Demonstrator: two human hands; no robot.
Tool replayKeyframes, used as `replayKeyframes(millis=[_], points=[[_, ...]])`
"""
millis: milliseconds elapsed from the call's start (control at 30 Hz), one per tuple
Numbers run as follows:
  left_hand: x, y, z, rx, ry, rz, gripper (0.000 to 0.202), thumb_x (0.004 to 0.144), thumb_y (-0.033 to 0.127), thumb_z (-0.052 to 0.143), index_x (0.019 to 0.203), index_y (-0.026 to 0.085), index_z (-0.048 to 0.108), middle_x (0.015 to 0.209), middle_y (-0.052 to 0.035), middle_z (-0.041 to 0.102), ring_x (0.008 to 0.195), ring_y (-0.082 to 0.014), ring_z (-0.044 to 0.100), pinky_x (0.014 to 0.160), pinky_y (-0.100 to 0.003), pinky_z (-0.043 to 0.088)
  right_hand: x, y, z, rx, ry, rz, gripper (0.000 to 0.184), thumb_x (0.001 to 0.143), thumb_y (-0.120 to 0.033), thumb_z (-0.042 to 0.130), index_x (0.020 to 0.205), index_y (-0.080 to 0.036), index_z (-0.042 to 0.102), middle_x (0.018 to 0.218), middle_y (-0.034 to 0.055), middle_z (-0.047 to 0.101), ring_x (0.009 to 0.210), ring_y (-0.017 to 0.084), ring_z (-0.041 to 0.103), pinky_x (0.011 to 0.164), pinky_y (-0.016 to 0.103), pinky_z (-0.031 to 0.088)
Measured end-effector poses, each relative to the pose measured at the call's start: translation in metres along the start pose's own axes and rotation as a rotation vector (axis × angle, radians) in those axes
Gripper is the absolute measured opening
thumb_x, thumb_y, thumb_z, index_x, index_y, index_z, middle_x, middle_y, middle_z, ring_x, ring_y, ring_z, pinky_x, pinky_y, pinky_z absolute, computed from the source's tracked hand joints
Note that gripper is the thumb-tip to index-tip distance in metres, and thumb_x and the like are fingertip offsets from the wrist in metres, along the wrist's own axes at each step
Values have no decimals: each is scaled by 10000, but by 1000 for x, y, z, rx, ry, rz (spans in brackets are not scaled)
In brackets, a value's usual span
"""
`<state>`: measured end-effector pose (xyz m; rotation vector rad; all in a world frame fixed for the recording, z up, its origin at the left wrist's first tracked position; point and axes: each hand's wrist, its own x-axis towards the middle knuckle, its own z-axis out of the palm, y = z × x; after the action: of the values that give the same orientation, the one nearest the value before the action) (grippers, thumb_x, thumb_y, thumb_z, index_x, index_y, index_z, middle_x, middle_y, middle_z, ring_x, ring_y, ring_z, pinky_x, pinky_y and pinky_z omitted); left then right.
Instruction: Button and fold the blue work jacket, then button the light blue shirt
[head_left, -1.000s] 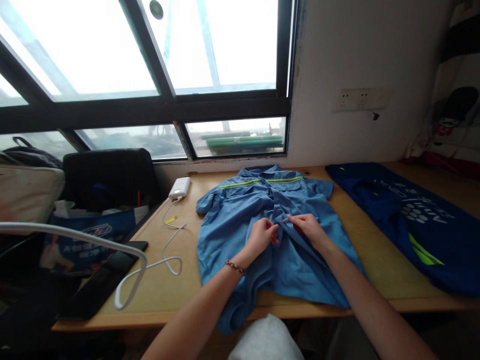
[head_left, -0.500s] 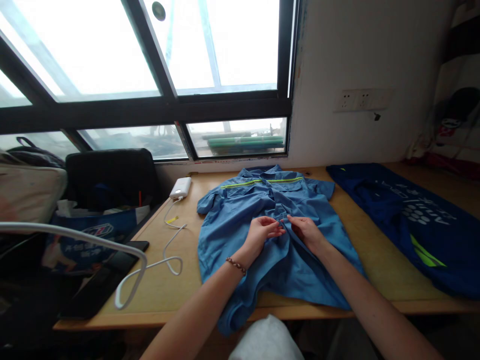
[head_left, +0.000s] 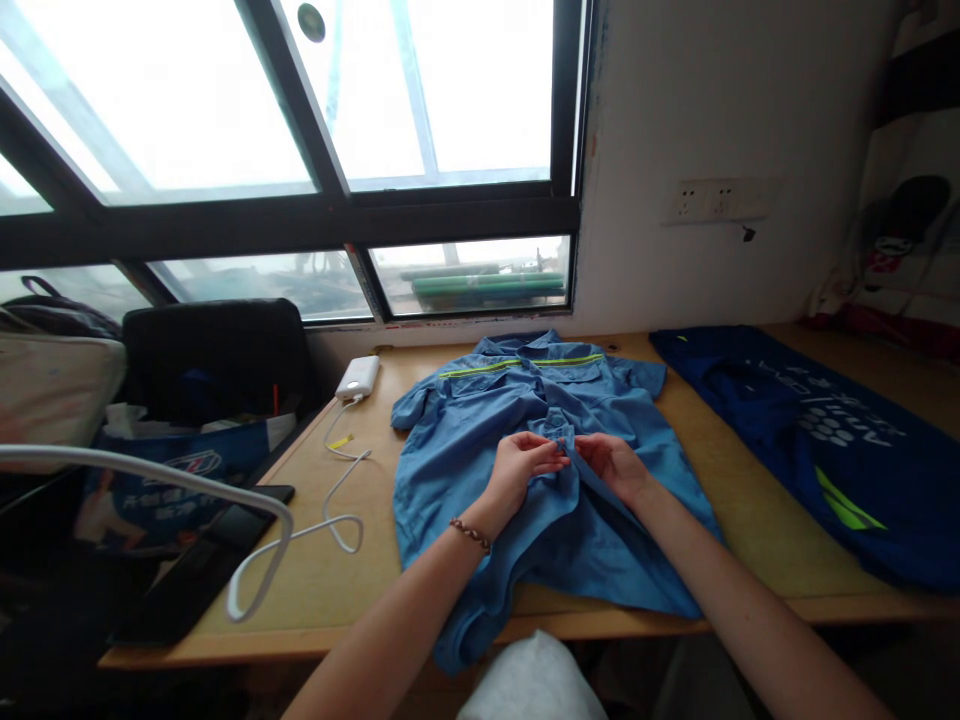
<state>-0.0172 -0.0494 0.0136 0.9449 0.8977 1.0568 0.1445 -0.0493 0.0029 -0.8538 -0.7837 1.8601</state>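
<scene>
A blue short-sleeved shirt point(head_left: 465, 470) with a yellow-green stripe across its chest lies on the table, collar towards the window. At the middle of its front opening, my left hand point(head_left: 523, 468) pinches one edge of the cloth between thumb and fingers. Close beside it, my right hand point(head_left: 611, 465) grips the other front edge, which stands up a little between the two hands. A button is too small to make out there. The lower hem is rumpled and hangs over the table's front edge at the left.
A wooden table point(head_left: 315, 590) carries a white power bank point(head_left: 358, 377) with a white cable point(head_left: 335, 520), which loops at the left. Dark blue clothing point(head_left: 787, 430) lies at the right. Left of the table are a black chair point(head_left: 217, 350) and a blue bag point(head_left: 225, 450).
My right hand has closed in on the front edge, its fingers now curled around the cloth. My left hand keeps its pinch. The view has shifted slightly.
</scene>
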Motion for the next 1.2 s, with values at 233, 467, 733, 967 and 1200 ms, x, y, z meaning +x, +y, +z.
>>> replayKeyframes(millis=[233, 467, 733, 967, 1200], points=[[-2, 2, 1, 34, 10, -12, 274, 564, 269, 742, 699, 91, 585, 620, -87, 650, 606, -201, 646, 568, -264, 519, 0, 6, 0, -199, 96, -61, 198, 584, -264, 710, 730, -140, 660, 564, 2, 608, 477, 77, 526, 494, 195, 419], [-1, -2, 0, 68, 19, -30, 265, 528, 252, 755, 677, 88, 610, 595, -64, 645, 565, -170, 626, 594, -276, 521, 3, 8, 5, -606, 191, -324, 253, 557, -374, 703, 642, -144, 639, 484, -4, 579, 403, 96, 483, 429, 223, 367], [1, -12, 2, 91, 49, -27, 318, 575, 377, 717, 687, 104, 599, 613, -33, 620, 542, -119, 591, 545, -215, 494, -4, 16, 10, -1108, 294, -601, 143, 684, -323, 597, 634, -196, 553, 471, -28, 554, 436, 123, 511, 479, 235, 363], [6, -21, 0, -80, 101, -112, 237, 539, 167, 734, 655, 119, 534, 593, -21, 593, 538, -116, 584, 566, -231, 485, -3, 18, 13, -1327, 351, -680, 55, 682, -255, 574, 681, -215, 536, 499, -40, 536, 472, 123, 502, 489, 227, 332], [10, -20, -5, -256, 105, -210, 210, 546, 4, 615, 643, 134, 482, 558, -2, 559, 511, -101, 560, 572, -238, 471, 1, 21, 11, -1163, 287, -622, 132, 683, -296, 591, 700, -215, 487, 474, -54, 519, 436, 121, 498, 469, 227, 345]])
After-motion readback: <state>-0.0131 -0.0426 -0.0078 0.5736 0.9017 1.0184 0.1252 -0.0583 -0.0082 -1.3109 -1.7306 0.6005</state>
